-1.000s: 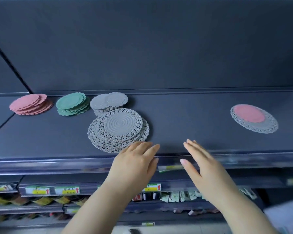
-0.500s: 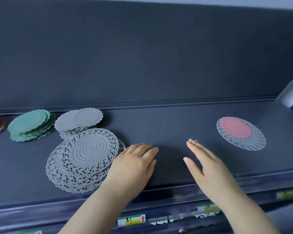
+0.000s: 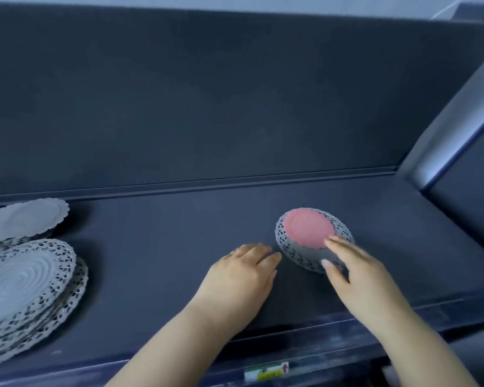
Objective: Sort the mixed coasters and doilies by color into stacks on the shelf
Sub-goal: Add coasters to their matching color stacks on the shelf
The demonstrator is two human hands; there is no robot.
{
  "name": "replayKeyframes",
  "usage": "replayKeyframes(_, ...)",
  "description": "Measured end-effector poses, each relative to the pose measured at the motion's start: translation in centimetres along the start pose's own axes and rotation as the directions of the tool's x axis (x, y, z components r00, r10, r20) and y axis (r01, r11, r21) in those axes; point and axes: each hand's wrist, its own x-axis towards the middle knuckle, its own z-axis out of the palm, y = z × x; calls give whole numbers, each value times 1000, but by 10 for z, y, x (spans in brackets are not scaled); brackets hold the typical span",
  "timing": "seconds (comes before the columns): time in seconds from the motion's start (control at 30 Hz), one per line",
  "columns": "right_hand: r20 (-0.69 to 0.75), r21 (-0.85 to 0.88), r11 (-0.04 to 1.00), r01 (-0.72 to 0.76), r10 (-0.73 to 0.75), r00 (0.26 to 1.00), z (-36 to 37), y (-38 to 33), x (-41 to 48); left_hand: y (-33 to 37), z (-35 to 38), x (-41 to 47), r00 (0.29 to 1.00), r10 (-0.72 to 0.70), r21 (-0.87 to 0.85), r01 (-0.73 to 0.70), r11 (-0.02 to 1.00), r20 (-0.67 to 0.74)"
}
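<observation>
Close by pink coaster (image 3: pixel 308 229) atop grey doily (image 3: pixel 287 251): left hand (image 3: pixel 241 277), right hand (image 3: pixel 359 280), both straight-fingered, empty.

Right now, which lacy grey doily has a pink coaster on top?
The lone doily at right, under the pink coaster; the lacy stack at left is all grey.

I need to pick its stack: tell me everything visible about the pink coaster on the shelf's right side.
The pink coaster is a round, flat, matte disc with a fine ribbed texture. It lies flat on a larger grey lace doily on the dark shelf. The right hand reaches over its near right edge with straight fingers; blur hides whether they touch it. The left hand is left of the doily, clear of the coaster.
</observation>
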Motion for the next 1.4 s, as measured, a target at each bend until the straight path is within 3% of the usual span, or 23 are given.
replayKeyframes(0.07,95,-49,995,82,-78,992,-8,26,7,18,21,24,1000,-15,-37,15,999,21)
replayKeyframes(0.13,162,-17,985,171,-166,973,-13,47,15,32,37,51,990,-62,-42,68,997,129)
replayKeyframes(0.3,90,34,938,344,-346,934,-12,74,28,49,49,104,859,-274,156,227,961,433)
replayKeyframes(0.47,18,44,908,417,-418,908,-8,79,35,56,54,111,859,-263,378,89,921,439)
replayKeyframes(0.57,19,69,913,403,-405,914,-6,84,37,62,50,111,840,-253,411,40,911,480)
replayKeyframes(0.73,104,39,924,381,-383,918,-17,76,42,61,44,103,873,-302,412,131,902,383)
replayKeyframes(0.77,120,4,919,395,-392,912,-18,73,43,61,45,101,921,-245,379,119,918,304)
replayKeyframes(0.83,151,-87,904,418,-402,903,-17,68,44,65,39,103,949,-212,300,137,944,233)
replayKeyframes(0.9,147,-132,882,452,-433,889,-12,66,45,63,35,103,943,-274,308,208,928,188)
replayKeyframes(0.97,156,-167,851,499,-477,865,-6,68,48,59,23,97,944,-329,284,313,907,10)
replayKeyframes(1.03,163,-195,807,558,-534,830,-2,67,50,55,5,88,905,-402,138,420,897,-142)
replayKeyframes(1.07,150,-203,792,576,-556,817,-1,64,51,51,-4,82,853,-478,50,498,866,-210)
replayKeyframes(1.17,99,-247,789,563,-557,825,-3,49,55,43,-28,65,757,-602,-108,596,796,-255)
replayKeyframes(1.3,129,-362,723,588,-586,800,-3,33,58,33,-39,46,719,-627,-89,633,769,-300)
replayKeyframes(1.4,209,-429,721,543,-506,837,-1,23,55,24,-41,29,720,-641,-19,661,750,-266)
